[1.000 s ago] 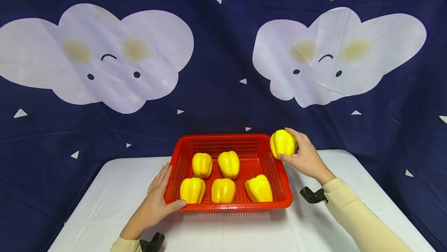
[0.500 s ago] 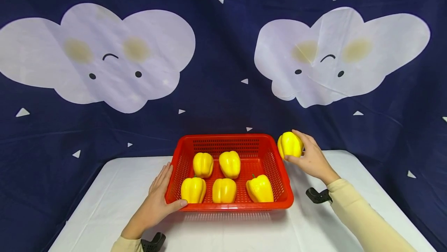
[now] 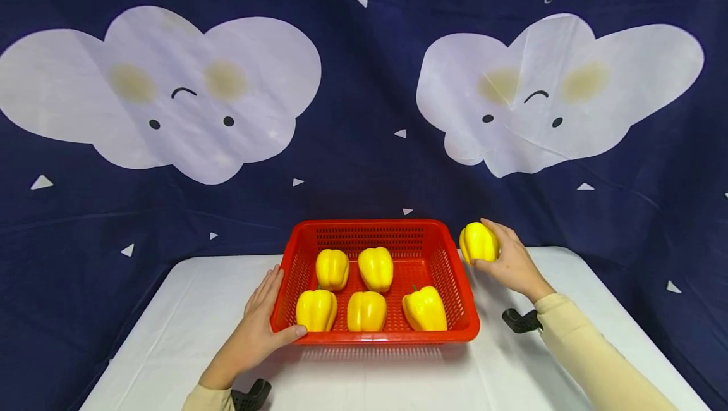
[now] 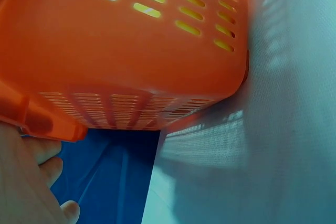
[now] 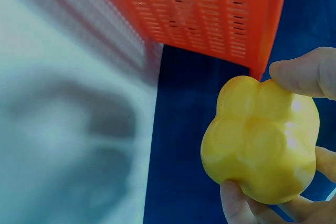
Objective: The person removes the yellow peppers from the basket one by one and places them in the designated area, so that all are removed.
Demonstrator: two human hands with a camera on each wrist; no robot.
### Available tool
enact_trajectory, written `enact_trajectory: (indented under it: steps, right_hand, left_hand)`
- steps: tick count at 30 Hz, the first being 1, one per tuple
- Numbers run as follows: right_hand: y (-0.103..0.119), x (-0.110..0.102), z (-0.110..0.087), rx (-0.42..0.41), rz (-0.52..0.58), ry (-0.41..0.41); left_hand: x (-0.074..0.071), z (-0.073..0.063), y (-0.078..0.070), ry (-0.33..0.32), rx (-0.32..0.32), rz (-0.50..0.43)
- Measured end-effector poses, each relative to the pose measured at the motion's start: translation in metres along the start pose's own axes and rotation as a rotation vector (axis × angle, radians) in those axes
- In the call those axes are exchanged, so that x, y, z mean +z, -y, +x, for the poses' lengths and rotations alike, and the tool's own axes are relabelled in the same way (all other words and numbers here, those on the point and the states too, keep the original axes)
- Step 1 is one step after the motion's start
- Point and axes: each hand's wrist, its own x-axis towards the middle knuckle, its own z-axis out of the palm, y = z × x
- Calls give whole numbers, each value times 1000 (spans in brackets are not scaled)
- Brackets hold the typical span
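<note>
A yellow bell pepper (image 3: 479,242) is held in my right hand (image 3: 508,264), just outside the basket's right rim. In the right wrist view, thumb and fingers grip the sides of this bell pepper (image 5: 262,140), its lobed end facing the camera. My left hand (image 3: 258,316) rests at the front left corner of the red plastic basket (image 3: 381,336); its fingers lie straight along the left side and the thumb is on the front rim. Several yellow bell peppers lie inside, two at the back (image 3: 375,269) and the others along the front (image 3: 366,312).
The basket stands on a table with a white cloth (image 3: 387,379). Behind it hangs a dark blue curtain (image 3: 364,164) printed with white clouds and triangles. Slotted basket walls (image 4: 126,51) fill much of the left wrist view.
My right hand has carried its bell pepper rightward and slightly lower, from over the basket's right rim to beyond it. The left hand and the basket keep their places.
</note>
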Motion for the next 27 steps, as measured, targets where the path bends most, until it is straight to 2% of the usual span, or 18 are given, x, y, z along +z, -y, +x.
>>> enact_trajectory:
  steps: [16,27]
  right_hand:
    - [-20,11,1,-26,-29,40]
    - [-34,19,0,4,-19,86]
  left_hand:
    - [0,0,0,-6,0,0]
    - [0,0,0,-9,-5,-1]
